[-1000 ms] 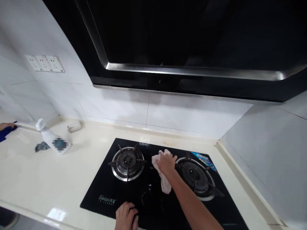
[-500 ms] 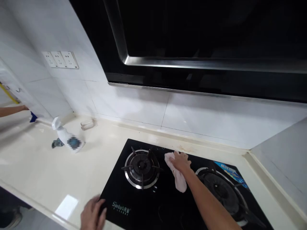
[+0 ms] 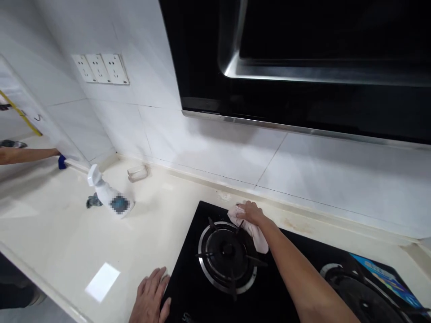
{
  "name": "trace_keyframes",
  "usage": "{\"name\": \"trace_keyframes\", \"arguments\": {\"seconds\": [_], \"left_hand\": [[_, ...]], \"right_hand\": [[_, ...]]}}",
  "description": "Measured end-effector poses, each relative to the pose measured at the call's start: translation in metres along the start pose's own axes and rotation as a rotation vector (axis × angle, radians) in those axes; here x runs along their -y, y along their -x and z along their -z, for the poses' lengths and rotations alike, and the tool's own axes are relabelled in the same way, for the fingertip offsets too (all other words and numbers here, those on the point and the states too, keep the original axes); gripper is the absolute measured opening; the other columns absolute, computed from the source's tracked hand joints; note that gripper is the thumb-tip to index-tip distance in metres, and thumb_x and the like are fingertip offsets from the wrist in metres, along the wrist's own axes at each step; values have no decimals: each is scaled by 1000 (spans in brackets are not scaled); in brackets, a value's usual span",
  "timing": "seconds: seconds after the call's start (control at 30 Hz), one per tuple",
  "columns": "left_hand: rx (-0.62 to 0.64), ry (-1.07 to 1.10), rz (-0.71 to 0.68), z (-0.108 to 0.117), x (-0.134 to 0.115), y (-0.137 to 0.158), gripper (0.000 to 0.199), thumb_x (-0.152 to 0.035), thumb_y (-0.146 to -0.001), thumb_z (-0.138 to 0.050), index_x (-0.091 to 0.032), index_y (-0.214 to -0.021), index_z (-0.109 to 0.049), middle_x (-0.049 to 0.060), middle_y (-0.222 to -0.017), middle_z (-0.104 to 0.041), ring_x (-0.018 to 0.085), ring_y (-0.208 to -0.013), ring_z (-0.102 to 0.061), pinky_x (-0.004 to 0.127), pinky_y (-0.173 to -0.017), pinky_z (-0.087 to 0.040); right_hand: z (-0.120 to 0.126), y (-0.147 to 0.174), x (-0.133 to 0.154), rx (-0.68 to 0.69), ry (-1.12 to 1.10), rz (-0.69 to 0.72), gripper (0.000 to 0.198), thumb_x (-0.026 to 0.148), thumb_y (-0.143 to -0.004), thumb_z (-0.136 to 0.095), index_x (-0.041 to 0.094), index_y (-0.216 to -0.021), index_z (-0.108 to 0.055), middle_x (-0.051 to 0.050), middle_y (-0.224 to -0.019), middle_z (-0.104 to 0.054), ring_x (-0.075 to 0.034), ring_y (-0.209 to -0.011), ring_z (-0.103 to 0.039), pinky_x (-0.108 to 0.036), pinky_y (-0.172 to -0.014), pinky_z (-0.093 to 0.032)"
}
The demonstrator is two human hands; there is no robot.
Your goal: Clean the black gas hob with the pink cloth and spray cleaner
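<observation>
A black glass gas stove is set into the cream countertop. My right hand presses a pale pink cloth onto the stove's back edge, just behind the left burner. Part of the cloth trails down beside that burner's ring. My left hand rests at the left edge of the stove, its fingers stretched out flat over the countertop and the glass edge. Nothing shows in it. My right forearm hides part of the glass between the left burner and the right burner.
A white spray bottle stands on the countertop at left, by a dark crumpled rag and a clear glass-like item. Another person's arm reaches in at far left with a blue cloth. A range hood overhangs the stove.
The view has turned left. My right hand has slid the cloth leftward to behind the left burner. My left hand has moved up along the stove's left edge.
</observation>
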State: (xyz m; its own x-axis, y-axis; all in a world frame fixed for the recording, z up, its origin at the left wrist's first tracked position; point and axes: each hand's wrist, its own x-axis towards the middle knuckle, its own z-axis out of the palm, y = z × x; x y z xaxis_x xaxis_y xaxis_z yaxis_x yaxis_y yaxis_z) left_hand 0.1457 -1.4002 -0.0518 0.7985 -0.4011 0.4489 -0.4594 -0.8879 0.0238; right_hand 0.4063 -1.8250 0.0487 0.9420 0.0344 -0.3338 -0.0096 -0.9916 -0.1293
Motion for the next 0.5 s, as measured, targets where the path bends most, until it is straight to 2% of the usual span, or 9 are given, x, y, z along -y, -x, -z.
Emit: {"name": "trace_keyframes", "arguments": {"seconds": [0.13, 0.2, 0.3, 0.4, 0.5], "left_hand": [[-28, -49, -41, -5, 1, 3, 45, -34, -92, -57, -23, -135, -58, 9, -144, -60, 28, -132, -53, 43, -102, -44], [-37, -59, -45, -6, 0, 3, 45, -32, -91, -57, -22, -135, -58, 9, -144, -60, 28, -132, -53, 43, -103, -44], [-45, -50, -36, -7, -2, 3, 44, -31, -91, -56, -22, -135, -58, 9, -145, -60, 28, -133, -52, 44, -103, -44], [-40, -17, -21, -7, -2, 4, 45, -31, -92, -57, -23, -136, -57, 9, -145, -59, 28, -133, -53, 44, -103, -45], [-26, 3, -7, -7, -2, 4, 45, -31, -91, -58, -24, -136, -57, 9, -144, -60, 28, -132, -54, 43, -102, -46]], "right_hand": [[10, -24, 44, 55, 9, 155, 57, 43, -80, -70, 35, -136, -62, -9, -127, -55, -31, -127, -44, -44, -102, -36], [11, -33, 73, 55, 9, 219, 58, 43, -80, -69, 36, -137, -61, -9, -127, -54, -30, -125, -44, -44, -102, -36], [8, -45, 123, 43, 8, 307, 57, 46, -84, -64, 35, -139, -58, -10, -129, -52, -31, -124, -43, -46, -102, -35], [1, -53, 167, 59, 22, 408, 53, 49, -80, -69, 35, -131, -65, -10, -134, -49, -33, -126, -40, -47, -103, -33], [-3, -60, 185, 93, 37, 492, 53, 47, -72, -77, 38, -123, -69, -6, -137, -49, -32, -129, -38, -47, -107, -31]]}}
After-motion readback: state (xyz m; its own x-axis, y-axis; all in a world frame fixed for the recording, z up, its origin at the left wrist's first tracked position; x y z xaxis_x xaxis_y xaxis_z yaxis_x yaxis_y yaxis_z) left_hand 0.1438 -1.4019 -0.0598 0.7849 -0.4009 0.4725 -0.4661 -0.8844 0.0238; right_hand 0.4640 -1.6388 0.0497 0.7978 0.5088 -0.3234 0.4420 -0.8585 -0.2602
